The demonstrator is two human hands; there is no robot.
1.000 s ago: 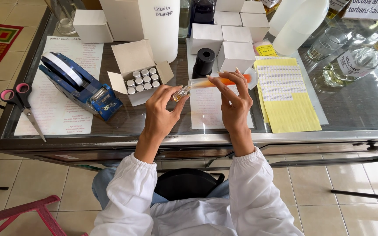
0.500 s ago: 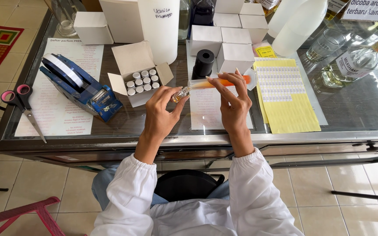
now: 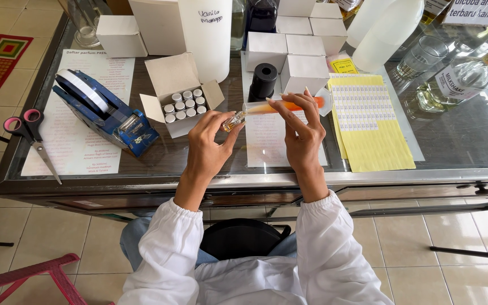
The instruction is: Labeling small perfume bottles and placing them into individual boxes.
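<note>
My left hand (image 3: pixel 209 144) pinches a small clear glass vial (image 3: pixel 233 121), tilted on its side above the glass counter. My right hand (image 3: pixel 300 133) holds a plastic syringe (image 3: pixel 280 107) with an orange plunger, its tip meeting the vial's mouth. Both hands hover over a printed paper sheet (image 3: pixel 266 144) near the counter's front edge. An open white carton (image 3: pixel 177 93) with several capped small vials stands just left of my left hand. A black cylindrical cap or bottle (image 3: pixel 263 82) stands behind the syringe.
A blue tape dispenser (image 3: pixel 104 113) and pink-handled scissors (image 3: pixel 29 138) lie at the left. Yellow label sheets (image 3: pixel 368 121) lie at the right. Small white boxes (image 3: pixel 303 42), a tall white container (image 3: pixel 207 34), and clear bottles (image 3: pixel 458 82) crowd the back. A red stool (image 3: pixel 26 279) stands on the tiled floor.
</note>
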